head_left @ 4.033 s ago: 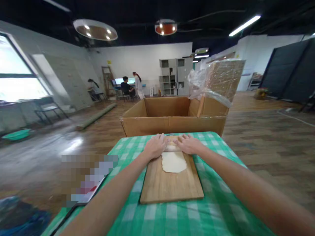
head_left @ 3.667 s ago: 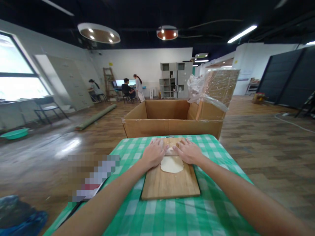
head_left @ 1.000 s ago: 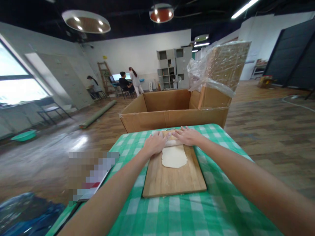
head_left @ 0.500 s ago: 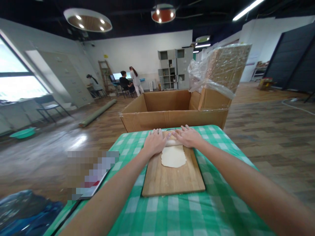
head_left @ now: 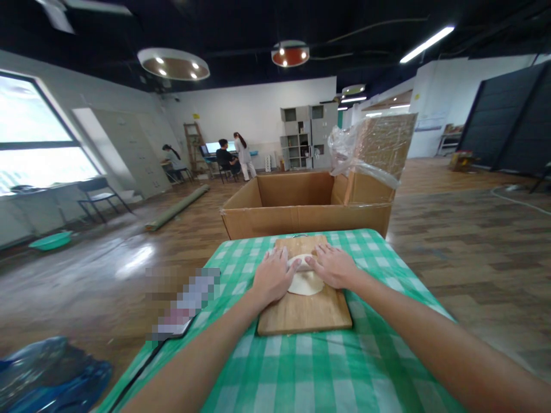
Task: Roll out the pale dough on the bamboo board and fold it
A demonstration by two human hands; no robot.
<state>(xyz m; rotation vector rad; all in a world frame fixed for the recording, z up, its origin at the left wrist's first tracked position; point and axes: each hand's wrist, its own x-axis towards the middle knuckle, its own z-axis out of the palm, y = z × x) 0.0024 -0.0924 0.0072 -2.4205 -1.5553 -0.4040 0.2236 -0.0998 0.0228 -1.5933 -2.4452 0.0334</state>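
Resting flat and unclasped on a rolling pin (head_left: pixel 303 261), left hand (head_left: pixel 272 276) and right hand (head_left: pixel 337 268) flank dough (head_left: pixel 306 285) on a wooden cutting board (head_left: pixel 305 317).

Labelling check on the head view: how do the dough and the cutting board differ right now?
Colour: the dough is pale cream, the cutting board brown wood.
Outline: the dough's near edge is curved, the board's near edge straight.
Size: the board is larger, extending well past the dough on the near side.
Support: the dough lies on the board, the board on the checked tablecloth.
Shared: both lie flat.
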